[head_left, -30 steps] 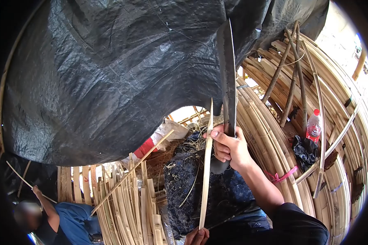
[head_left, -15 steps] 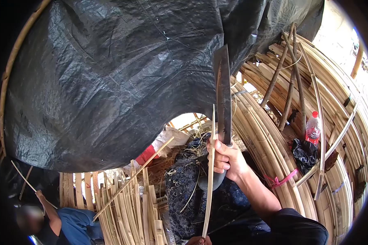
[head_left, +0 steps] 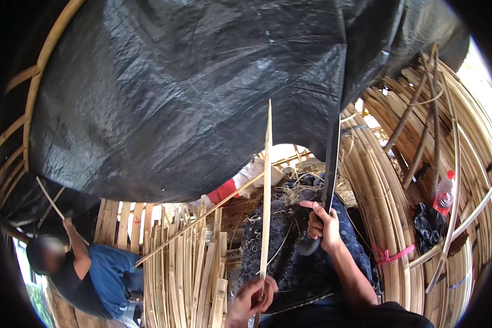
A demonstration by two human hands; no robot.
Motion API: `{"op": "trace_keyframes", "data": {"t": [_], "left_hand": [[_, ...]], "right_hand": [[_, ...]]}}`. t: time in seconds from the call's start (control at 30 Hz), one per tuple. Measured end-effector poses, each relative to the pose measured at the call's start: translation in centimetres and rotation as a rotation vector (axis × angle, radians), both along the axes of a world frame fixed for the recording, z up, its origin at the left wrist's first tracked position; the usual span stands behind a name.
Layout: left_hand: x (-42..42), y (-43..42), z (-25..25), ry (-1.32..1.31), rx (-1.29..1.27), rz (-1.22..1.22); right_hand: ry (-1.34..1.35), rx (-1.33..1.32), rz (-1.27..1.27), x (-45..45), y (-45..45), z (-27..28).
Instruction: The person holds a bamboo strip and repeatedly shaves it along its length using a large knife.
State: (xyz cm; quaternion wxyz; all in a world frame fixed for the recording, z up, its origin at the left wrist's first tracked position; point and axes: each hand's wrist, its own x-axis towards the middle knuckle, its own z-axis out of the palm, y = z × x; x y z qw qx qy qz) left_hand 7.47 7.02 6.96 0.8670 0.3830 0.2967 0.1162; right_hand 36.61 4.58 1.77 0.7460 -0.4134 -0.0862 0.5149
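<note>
My feed: bamboo strip (head_left: 267,202) mid-view, near upright, tapered tip up. Left grip (head_left: 251,298) has it low down, fingers curled closed round it, a short end poking out below. If that hold is slack, I'd expect twisting or slipping. Right grip (head_left: 323,225): most fingers wrapped round the handle of the machete (head_left: 331,158), forefinger sticking out toward the strip. Blade up, beside the strip, not touching.

Main risk, my judgement: forefinger off the handle, so the blade could roll under load; any stroke with fingers in line means a cut. Slim tip could snap if knocked. Patterned dark cloth (head_left: 262,240) below, shavings (head_left: 306,183) about it; a loose fold could catch the edge. Black tarpaulin (head_left: 175,109) ahead: careless swing could tear it. Bamboo bundle (head_left: 374,191) just right of the machete could block the arm. Co-worker (head_left: 101,273) far left, well apart; low risk.
</note>
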Motion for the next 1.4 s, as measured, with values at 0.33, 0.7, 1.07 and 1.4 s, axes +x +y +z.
{"op": "trace_keyframes", "data": {"t": [0.33,0.7,1.07,1.4], "left_hand": [[5.1,3.9,2.5,0.328,0.603,0.279],[5.4,4.8,4.0,0.280,0.670,0.368],[6.1,7.3,-0.4,0.202,0.350,0.388],[6.3,10.4,-4.6,0.160,0.304,0.345]], "right_hand": [[-0.046,-0.281,0.194,2.0,1.5,-5.2],[-0.047,-0.255,0.297,2.1,1.5,-5.2],[0.028,-0.198,0.255,2.2,1.5,-6.4],[0.029,-0.214,0.266,2.1,1.6,-6.7]]}}
